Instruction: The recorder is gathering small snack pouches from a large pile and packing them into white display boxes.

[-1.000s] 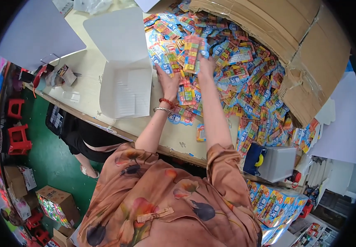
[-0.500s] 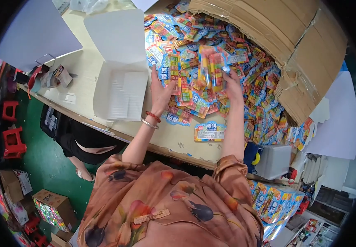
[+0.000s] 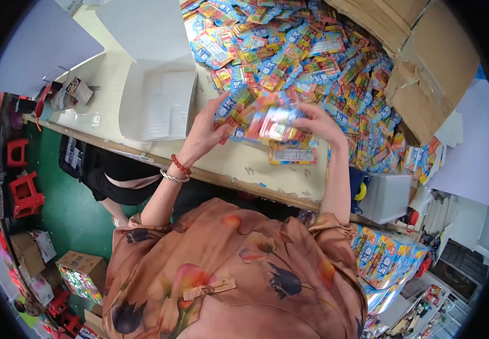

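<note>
My left hand point(image 3: 203, 129), with a red bead bracelet and a silver bangle at the wrist, grips colourful flat packets point(image 3: 230, 113) between thumb and fingers. Facing it, my right hand point(image 3: 320, 125) pinches another bunch of packets point(image 3: 274, 120), blurred by motion. The two bunches overlap or nearly touch; how many each hand holds cannot be made out. Beyond them spreads a large heap of the same blue, red and yellow packets point(image 3: 289, 48). One packet point(image 3: 293, 155) lies apart, nearer the table edge. Left of my left hand stands a white box point(image 3: 128, 104) with its lid raised.
A big cardboard carton point(image 3: 431, 73) bounds the heap at the right. A grey plastic bin point(image 3: 388, 198) sits near my right forearm, above stacked printed boxes point(image 3: 383, 257). At the left are odds and ends point(image 3: 63, 96), another person's leg point(image 3: 125, 183) and red stools point(image 3: 25, 192).
Both hands have drawn nearer to me and closer together, bringing their packets side by side. The right hand's bunch has tipped from upright to lying across. The whole view has shifted slightly.
</note>
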Available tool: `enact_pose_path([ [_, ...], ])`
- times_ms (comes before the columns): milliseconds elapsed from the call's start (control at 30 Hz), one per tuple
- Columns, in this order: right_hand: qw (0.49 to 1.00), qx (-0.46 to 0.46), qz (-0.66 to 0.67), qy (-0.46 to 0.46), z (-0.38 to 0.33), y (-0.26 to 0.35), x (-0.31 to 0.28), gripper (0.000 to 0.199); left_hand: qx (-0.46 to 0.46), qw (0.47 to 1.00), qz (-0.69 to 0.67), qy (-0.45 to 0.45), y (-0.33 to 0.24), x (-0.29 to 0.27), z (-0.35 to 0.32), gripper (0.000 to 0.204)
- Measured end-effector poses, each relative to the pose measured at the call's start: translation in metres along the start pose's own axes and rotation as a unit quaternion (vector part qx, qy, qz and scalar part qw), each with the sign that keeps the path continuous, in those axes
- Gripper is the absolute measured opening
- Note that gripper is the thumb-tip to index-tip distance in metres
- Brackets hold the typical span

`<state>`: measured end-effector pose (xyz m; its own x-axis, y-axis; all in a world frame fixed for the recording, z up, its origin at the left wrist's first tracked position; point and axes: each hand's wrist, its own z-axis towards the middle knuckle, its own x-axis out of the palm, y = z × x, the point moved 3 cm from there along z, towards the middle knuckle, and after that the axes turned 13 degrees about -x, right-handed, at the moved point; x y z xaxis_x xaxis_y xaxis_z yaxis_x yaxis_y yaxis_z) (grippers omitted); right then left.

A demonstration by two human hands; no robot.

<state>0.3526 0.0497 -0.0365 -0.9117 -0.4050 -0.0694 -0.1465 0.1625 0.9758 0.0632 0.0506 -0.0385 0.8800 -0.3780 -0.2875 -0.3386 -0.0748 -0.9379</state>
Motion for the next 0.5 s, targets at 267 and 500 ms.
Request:
enact_pose_path([
  [267, 0.953, -0.119, -0.272, -0.063, -0.022, 0.031, 0.012, 0.014, -0.025, 0.99, -0.016, -0.135, 0.008, -0.004, -0.005, 0.062],
  [500, 0.933, -0.14, -0.323, 0.077, -0.037, 0.02, 0.07, 0.02, 0.057, 0.988, 0.043, -0.139, -0.034, -0.001, -0.044, 0.062],
])
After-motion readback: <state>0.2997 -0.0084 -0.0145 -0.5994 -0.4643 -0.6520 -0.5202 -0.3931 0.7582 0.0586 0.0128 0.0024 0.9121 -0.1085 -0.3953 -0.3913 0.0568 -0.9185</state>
